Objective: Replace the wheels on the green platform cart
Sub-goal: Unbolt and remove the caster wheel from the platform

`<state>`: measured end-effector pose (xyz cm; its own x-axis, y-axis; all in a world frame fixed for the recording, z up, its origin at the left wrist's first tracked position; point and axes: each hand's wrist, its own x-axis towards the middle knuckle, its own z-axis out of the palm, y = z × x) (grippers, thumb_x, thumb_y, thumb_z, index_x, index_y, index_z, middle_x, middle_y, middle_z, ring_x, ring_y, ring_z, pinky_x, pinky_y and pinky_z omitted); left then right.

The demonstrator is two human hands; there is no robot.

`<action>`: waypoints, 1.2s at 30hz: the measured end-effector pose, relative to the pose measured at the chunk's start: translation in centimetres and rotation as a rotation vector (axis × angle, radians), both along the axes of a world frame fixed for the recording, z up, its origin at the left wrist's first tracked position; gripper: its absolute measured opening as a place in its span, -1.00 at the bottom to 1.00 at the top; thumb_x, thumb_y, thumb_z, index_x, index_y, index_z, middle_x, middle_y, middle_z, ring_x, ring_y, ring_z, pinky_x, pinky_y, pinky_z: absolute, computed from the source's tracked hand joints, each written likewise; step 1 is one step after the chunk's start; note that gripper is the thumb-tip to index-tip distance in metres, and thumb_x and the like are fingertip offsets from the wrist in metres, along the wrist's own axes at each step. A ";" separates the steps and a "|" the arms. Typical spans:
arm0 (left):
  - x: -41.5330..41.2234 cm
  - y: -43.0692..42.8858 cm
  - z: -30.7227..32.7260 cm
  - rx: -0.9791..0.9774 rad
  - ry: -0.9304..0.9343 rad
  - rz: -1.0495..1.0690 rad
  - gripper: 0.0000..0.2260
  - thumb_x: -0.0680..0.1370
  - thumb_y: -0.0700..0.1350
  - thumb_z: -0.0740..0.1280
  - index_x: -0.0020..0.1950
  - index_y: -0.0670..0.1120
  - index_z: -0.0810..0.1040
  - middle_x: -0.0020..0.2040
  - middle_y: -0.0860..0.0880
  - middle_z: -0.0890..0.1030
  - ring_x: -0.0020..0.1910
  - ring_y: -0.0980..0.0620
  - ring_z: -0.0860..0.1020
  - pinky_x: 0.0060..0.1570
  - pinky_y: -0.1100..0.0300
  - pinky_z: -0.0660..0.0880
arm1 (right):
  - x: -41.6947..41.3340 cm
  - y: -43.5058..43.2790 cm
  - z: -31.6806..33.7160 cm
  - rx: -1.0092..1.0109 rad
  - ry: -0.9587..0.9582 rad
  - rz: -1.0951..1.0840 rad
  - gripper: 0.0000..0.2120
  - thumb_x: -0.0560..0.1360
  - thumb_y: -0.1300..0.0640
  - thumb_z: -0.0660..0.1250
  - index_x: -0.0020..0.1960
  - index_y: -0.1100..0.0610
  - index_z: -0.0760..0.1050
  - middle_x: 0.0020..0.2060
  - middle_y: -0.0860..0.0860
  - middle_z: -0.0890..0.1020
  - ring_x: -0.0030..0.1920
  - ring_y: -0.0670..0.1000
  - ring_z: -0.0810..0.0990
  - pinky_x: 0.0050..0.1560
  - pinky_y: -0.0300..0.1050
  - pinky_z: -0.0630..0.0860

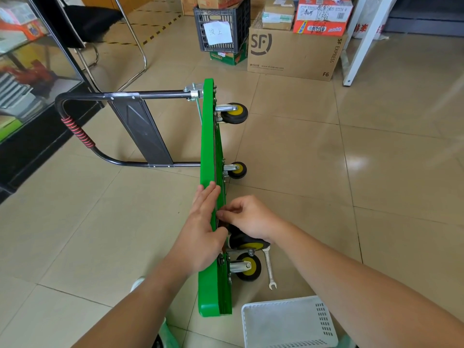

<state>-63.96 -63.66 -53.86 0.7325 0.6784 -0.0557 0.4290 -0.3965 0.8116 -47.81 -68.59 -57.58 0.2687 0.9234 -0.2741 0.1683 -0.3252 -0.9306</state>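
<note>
The green platform cart (208, 146) stands on its long edge on the tiled floor, its black handle (105, 126) lying to the left. Black casters with yellow hubs stick out on the right: one far (234, 113), one in the middle (237, 170), one near (247, 266). My left hand (204, 227) lies flat against the cart's upper edge, thumb hooked over the underside. My right hand (247, 219) pinches something small at the underside, above another caster (247, 242) that it partly hides. What it pinches is too small to tell.
A silver wrench (269, 268) lies on the floor right of the near caster. A white perforated basket (288, 322) sits at the bottom right. Cardboard boxes (293, 54) and a dark crate (221, 28) stand at the back; a glass cabinet (30, 71) and chair on the left.
</note>
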 end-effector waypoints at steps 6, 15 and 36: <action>0.0 0.0 0.1 0.009 0.001 -0.005 -0.22 0.51 -0.36 0.28 0.68 0.02 0.11 0.63 0.25 0.03 0.40 0.64 -0.25 0.28 0.70 -0.21 | 0.2 -0.1 0.0 0.010 0.080 0.000 -0.84 0.44 0.12 0.56 -0.04 -0.08 0.67 -0.15 -0.05 0.75 -0.07 -0.04 0.72 0.17 0.05 0.64; 0.0 0.0 0.2 0.007 0.003 -0.005 -0.21 0.50 -0.38 0.29 0.67 0.02 0.12 0.63 0.25 0.03 0.39 0.65 -0.25 0.27 0.70 -0.21 | 0.2 0.0 0.2 0.020 0.064 -0.007 -0.87 0.41 0.07 0.57 -0.14 -0.15 0.69 -0.18 -0.05 0.76 -0.08 -0.02 0.73 0.16 0.07 0.64; 0.0 -0.1 0.4 0.022 0.014 0.001 -0.21 0.50 -0.38 0.29 0.67 0.01 0.12 0.64 0.23 0.03 0.57 0.34 -0.18 0.27 0.70 -0.21 | 0.7 -0.5 0.8 0.082 0.074 -0.081 -0.81 0.42 0.17 0.58 -0.05 -0.07 0.66 -0.15 -0.05 0.74 -0.10 -0.12 0.70 0.03 -0.22 0.62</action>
